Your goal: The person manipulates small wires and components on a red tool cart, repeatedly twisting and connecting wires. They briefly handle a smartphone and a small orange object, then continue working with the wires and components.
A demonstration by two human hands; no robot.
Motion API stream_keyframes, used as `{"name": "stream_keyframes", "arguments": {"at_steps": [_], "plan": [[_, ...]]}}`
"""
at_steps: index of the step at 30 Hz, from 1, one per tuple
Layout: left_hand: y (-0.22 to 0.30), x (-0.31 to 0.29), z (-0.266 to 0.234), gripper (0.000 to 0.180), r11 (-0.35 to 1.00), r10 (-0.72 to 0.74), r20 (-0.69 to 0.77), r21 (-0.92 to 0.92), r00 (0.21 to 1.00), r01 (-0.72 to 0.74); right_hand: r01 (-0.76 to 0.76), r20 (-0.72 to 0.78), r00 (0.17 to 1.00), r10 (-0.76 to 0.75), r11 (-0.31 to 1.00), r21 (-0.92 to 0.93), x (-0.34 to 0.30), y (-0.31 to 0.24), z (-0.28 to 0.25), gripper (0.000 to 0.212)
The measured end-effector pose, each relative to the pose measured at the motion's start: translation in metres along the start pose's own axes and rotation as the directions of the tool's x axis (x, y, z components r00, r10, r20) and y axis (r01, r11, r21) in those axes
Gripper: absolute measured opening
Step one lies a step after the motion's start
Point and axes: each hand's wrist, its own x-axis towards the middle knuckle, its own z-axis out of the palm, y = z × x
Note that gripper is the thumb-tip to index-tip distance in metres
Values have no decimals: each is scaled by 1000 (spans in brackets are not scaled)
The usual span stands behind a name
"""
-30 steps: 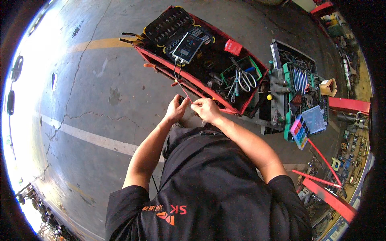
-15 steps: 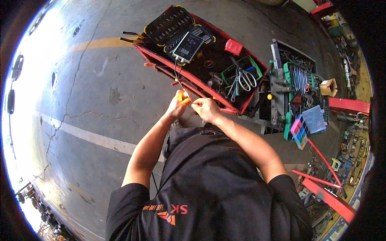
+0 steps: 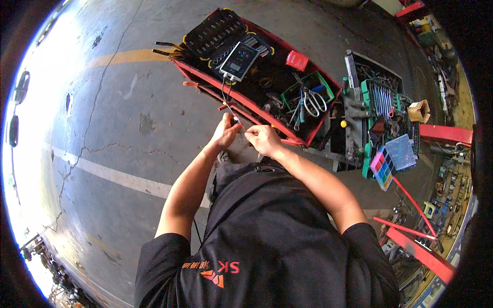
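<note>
My left hand (image 3: 224, 132) is closed in front of the red cart's near side, around what seems to be a small lighter (image 3: 236, 118), mostly hidden by the fingers. No flame shows at it. My right hand (image 3: 264, 140) pinches the end of a thin wire (image 3: 241, 124) between thumb and fingers. The wire passes close by the left thumb and runs up to the leads (image 3: 224, 92) of a grey-framed electronic box with a small screen (image 3: 239, 60), which lies on the cart.
The red tool cart (image 3: 287, 137) carries an open socket case (image 3: 215, 32), a red box (image 3: 297, 60) and scissors (image 3: 314, 102) in a green tray. To the right are a wrench set (image 3: 382, 100), a coloured parts box (image 3: 382, 168) and a red lift arm (image 3: 447, 135).
The bright orange flame and its glow at my left hand have gone out. Both hands keep nearly the same place, with the wire still between them.
</note>
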Motion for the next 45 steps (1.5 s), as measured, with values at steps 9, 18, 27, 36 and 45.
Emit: {"name": "stream_keyframes", "arguments": {"at_steps": [9,18,27,36,45], "plan": [[-20,-1,4,37,993,83,53,85,995,-87,15,-12,1000,-15,1000,20,-2,0,2,26],[-4,5,-5,35,993,28,16,115,999,-29,-42,16,999,42,999,-13,-4,-6,-1,26],[-7,14,-15,21,911,266,79,307,961,-277,-19,13,1000,19,1000,21,-1,0,-1,26],[-40,11,-14,15,802,391,139,433,910,-411,-27,5,1000,27,999,17,-1,-3,1,25],[6,-11,-3,38,912,207,126,333,970,-238,-4,-8,1000,4,1000,19,0,-4,-1,26]]}}
